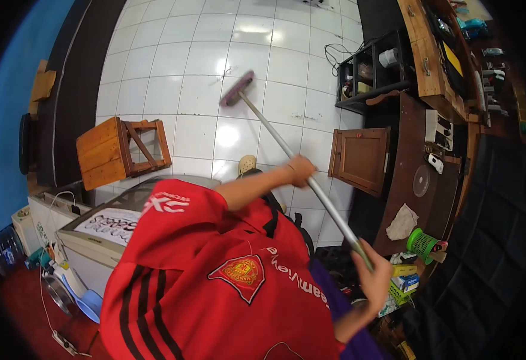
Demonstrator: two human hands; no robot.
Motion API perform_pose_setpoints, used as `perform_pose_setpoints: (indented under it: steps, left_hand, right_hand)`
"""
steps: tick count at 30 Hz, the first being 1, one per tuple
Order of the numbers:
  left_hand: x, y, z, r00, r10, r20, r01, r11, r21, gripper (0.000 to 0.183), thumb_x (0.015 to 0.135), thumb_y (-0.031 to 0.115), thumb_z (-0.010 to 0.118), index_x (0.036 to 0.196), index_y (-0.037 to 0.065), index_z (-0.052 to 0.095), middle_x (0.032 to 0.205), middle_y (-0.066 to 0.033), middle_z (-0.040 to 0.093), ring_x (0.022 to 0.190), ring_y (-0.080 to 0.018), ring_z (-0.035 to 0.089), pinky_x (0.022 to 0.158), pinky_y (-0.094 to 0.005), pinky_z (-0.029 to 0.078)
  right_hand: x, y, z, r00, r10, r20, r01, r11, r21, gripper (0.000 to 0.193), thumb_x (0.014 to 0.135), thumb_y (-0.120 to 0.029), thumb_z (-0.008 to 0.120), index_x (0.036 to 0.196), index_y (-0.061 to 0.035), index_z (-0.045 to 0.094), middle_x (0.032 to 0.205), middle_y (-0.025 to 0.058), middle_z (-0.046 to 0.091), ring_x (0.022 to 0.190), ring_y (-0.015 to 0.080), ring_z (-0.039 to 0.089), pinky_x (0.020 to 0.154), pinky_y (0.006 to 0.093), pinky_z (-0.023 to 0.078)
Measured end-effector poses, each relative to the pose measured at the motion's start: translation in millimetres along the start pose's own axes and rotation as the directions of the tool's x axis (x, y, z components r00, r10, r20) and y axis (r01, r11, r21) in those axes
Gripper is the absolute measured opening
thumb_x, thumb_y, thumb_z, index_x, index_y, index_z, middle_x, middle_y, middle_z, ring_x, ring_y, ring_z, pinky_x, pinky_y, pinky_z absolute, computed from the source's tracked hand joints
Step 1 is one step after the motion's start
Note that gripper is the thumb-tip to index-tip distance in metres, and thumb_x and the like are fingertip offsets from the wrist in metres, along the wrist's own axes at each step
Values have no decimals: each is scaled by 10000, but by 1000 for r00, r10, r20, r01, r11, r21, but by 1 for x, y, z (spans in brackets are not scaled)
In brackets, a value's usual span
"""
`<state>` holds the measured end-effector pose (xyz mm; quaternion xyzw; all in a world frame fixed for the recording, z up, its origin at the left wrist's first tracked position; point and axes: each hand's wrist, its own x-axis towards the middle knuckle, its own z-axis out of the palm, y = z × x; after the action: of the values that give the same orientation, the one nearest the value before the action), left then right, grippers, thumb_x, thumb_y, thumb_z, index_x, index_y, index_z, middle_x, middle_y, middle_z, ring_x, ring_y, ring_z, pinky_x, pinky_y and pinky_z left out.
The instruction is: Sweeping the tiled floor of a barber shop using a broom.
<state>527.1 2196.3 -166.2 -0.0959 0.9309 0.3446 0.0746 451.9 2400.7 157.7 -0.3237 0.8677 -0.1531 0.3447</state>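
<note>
A broom with a long silvery pole [277, 140] slants across the view. Its purple-pink head [237, 89] rests on the white tiled floor [197, 135] well ahead of me. My left hand [299, 171] wraps around the pole about midway along. Lower down to the right, my right hand [373, 275] grips the pole near its upper end, where the grip is partly hidden. Below my left forearm, the toe of a beige clog [247, 164] shows on the tiles.
A wooden stool [122, 151] stands to the left, near a grey-white chest [89, 259]. On the right are a brown cabinet door [359, 161], a black shelf unit [374, 75] with loose cables, and a dark counter holding a cloth [403, 222] and a green basket [419, 245].
</note>
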Motion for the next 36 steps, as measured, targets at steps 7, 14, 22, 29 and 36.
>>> perform_pose_setpoints:
  steps: [7, 14, 22, 29, 36]
  left_hand:
    - [4, 110, 41, 961, 185, 203, -140, 966, -217, 217, 691, 253, 641, 817, 83, 693, 888, -172, 676, 856, -340, 668, 725, -475, 522]
    - [-4, 81, 72, 973, 137, 185, -81, 956, -280, 201, 669, 250, 652, 813, 111, 676, 816, -151, 673, 812, -349, 669, 728, -457, 527]
    - [-33, 43, 78, 990, -117, 78, 127, 983, -133, 174, 726, 226, 647, 842, 97, 666, 824, -140, 674, 798, -312, 667, 751, -433, 523]
    - [-103, -115, 66, 842, -539, -29, 537, 830, 150, 136, 704, 137, 680, 839, 121, 673, 839, -117, 653, 890, -290, 631, 791, -434, 482]
    - [-99, -76, -8, 954, -269, -132, 288, 944, 160, 312, 746, 389, 686, 752, 85, 613, 754, -140, 647, 795, -307, 637, 826, -450, 436]
  right_hand:
    - [-55, -3, -46, 988, 144, -62, -142, 989, 41, 341, 785, -99, 716, 1061, 86, 643, 750, 96, 678, 658, 72, 553, 607, 228, 456]
    - [-28, -4, -16, 854, 517, 54, -520, 848, 102, 344, 804, -113, 724, 1103, 40, 649, 597, -3, 575, 428, 41, 441, 368, 210, 321]
    - [-8, -3, 19, 988, 152, 23, -146, 976, -158, 344, 795, -133, 723, 1091, 28, 653, 683, 84, 664, 548, 103, 576, 525, 266, 462]
    - [47, -5, 168, 985, -134, 111, 145, 984, -105, 375, 826, -249, 682, 1163, -93, 629, 839, 196, 652, 770, 351, 642, 666, 403, 496]
    - [33, 11, 108, 973, -217, -74, 218, 976, 10, 364, 804, -186, 704, 1145, -74, 648, 860, 180, 676, 731, 277, 670, 666, 350, 499]
